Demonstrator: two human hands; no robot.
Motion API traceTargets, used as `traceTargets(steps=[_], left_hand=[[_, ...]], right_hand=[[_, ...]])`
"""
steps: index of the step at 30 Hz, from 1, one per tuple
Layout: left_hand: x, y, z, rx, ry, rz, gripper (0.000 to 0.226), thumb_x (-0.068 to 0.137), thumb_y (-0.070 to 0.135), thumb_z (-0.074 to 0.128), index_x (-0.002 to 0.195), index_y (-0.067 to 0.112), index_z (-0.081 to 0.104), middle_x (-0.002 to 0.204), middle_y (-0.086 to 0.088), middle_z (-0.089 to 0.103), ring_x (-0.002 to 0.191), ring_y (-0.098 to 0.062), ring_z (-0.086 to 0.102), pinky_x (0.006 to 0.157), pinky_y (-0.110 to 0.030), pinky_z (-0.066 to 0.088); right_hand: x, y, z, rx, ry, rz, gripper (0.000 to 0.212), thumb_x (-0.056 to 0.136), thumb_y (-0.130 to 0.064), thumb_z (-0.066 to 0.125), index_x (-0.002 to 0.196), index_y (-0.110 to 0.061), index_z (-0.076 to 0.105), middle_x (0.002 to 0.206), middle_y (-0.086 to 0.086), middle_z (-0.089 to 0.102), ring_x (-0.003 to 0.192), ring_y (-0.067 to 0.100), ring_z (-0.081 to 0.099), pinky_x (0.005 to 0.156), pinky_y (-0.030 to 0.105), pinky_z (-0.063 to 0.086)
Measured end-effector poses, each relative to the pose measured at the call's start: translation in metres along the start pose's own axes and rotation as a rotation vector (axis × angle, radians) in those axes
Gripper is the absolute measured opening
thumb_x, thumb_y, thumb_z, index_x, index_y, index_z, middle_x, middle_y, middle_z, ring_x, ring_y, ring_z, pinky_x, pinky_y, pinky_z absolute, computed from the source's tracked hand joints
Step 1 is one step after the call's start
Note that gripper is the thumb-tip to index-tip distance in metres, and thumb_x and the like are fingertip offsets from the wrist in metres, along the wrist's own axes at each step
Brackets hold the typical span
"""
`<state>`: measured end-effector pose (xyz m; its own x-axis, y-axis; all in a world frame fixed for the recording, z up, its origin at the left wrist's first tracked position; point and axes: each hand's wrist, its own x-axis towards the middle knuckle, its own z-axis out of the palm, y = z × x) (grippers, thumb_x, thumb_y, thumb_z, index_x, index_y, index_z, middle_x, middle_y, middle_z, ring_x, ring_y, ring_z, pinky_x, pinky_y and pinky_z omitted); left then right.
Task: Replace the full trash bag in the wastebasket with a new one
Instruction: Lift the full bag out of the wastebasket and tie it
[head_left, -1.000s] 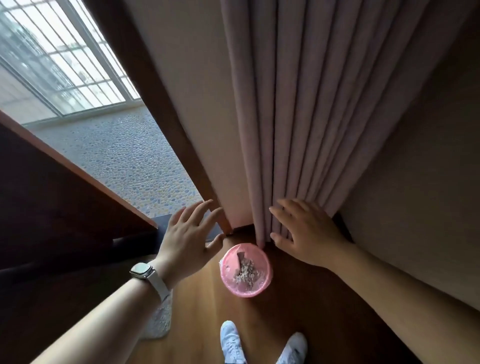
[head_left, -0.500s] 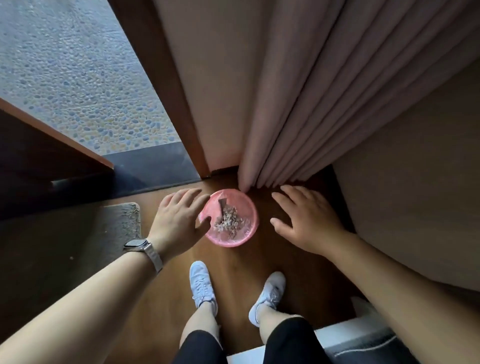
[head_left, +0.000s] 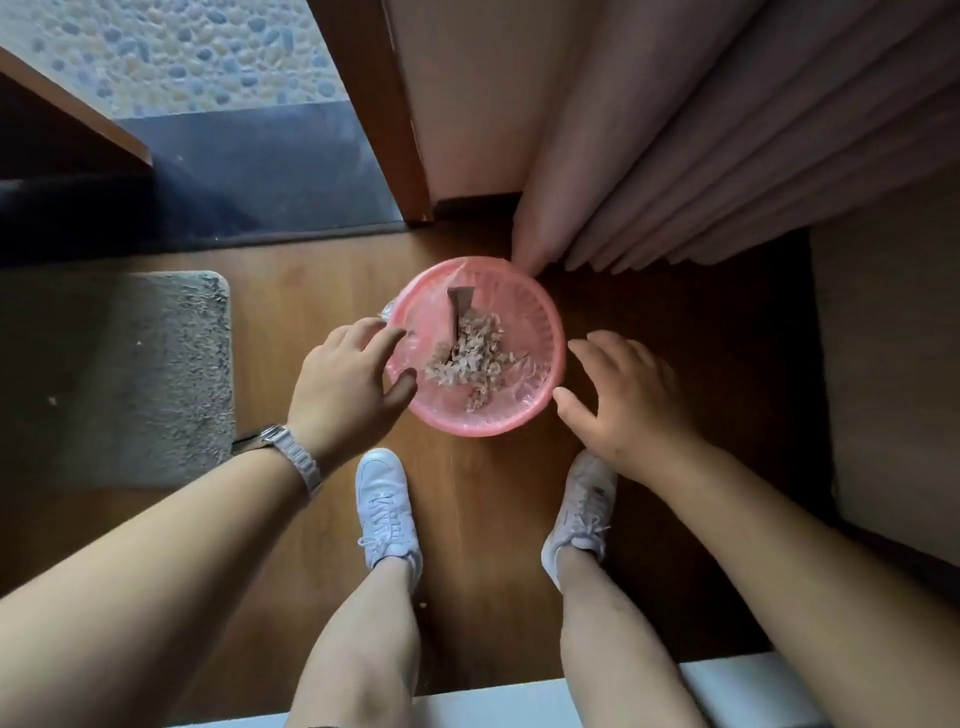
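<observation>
A round pink wastebasket (head_left: 540, 317) stands on the wooden floor below me, lined with a clear trash bag (head_left: 524, 384) that holds dry brownish scraps and a brown strip. My left hand (head_left: 348, 389), with a watch on the wrist, lies over the basket's left rim, fingers spread and reaching onto the rim and bag edge. My right hand (head_left: 628, 400) hovers just right of the basket, fingers spread, thumb close to the rim. Whether either hand touches the bag I cannot tell.
A pink curtain (head_left: 701, 145) hangs down to the floor just behind the basket. A grey mat (head_left: 130, 374) lies at the left. My white shoes (head_left: 387, 509) stand close in front of the basket. A white edge (head_left: 519, 709) runs along the bottom.
The view has tilted down and drawn closer to the basket. Both hands have dropped to the basket's sides, the left one now over its left rim.
</observation>
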<state>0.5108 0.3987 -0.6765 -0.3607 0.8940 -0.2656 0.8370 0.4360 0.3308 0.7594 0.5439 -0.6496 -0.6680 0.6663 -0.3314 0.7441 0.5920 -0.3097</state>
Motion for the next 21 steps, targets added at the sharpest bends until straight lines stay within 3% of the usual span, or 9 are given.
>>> traceTargets(steps=[4,9,13,16,21], left_hand=[[0.009,-0.027,0.069,-0.047,-0.003,-0.093,0.045,0.087,0.037,0.061,0.127,0.018,0.054,0.129,-0.005,0.057,0.115,-0.032,0.053,0.091,-0.045,0.047],[0.036,-0.068,0.118,-0.114,0.042,-0.102,0.055,0.088,0.045,0.056,0.134,0.017,0.046,0.132,-0.01,0.053,0.118,-0.032,0.052,0.097,-0.047,0.045],[0.057,-0.084,0.142,-0.178,0.014,-0.094,0.064,0.09,0.044,0.059,0.142,0.016,0.035,0.139,-0.013,0.045,0.122,-0.03,0.051,0.103,-0.046,0.042],[0.06,-0.095,0.158,-0.251,0.002,-0.102,0.055,0.092,0.045,0.055,0.139,0.02,0.04,0.134,-0.01,0.049,0.111,-0.024,0.055,0.098,-0.045,0.046],[0.055,-0.1,0.166,-0.327,0.049,-0.115,0.039,0.095,0.046,0.047,0.125,0.022,0.053,0.118,-0.005,0.06,0.092,-0.02,0.06,0.086,-0.041,0.05]], right_hand=[[0.018,0.027,0.07,0.003,-0.028,0.0,0.058,0.08,-0.052,0.046,0.126,-0.017,0.05,0.125,0.003,0.054,0.112,0.029,0.051,0.09,0.041,0.041],[0.039,0.06,0.126,-0.077,-0.069,-0.036,0.052,0.084,-0.049,0.054,0.126,-0.021,0.044,0.125,0.0,0.051,0.113,0.025,0.049,0.091,0.041,0.04],[0.057,0.081,0.151,-0.036,-0.09,0.026,0.072,0.083,-0.046,0.062,0.141,-0.018,0.029,0.137,0.008,0.042,0.121,0.031,0.045,0.096,0.043,0.039],[0.065,0.085,0.161,0.057,-0.082,0.132,0.083,0.083,-0.046,0.063,0.147,-0.018,0.019,0.148,0.012,0.031,0.131,0.033,0.037,0.103,0.043,0.035],[0.066,0.085,0.171,0.047,-0.072,0.201,0.063,0.083,-0.053,0.06,0.13,-0.017,0.042,0.132,0.011,0.052,0.114,0.031,0.054,0.09,0.041,0.046]])
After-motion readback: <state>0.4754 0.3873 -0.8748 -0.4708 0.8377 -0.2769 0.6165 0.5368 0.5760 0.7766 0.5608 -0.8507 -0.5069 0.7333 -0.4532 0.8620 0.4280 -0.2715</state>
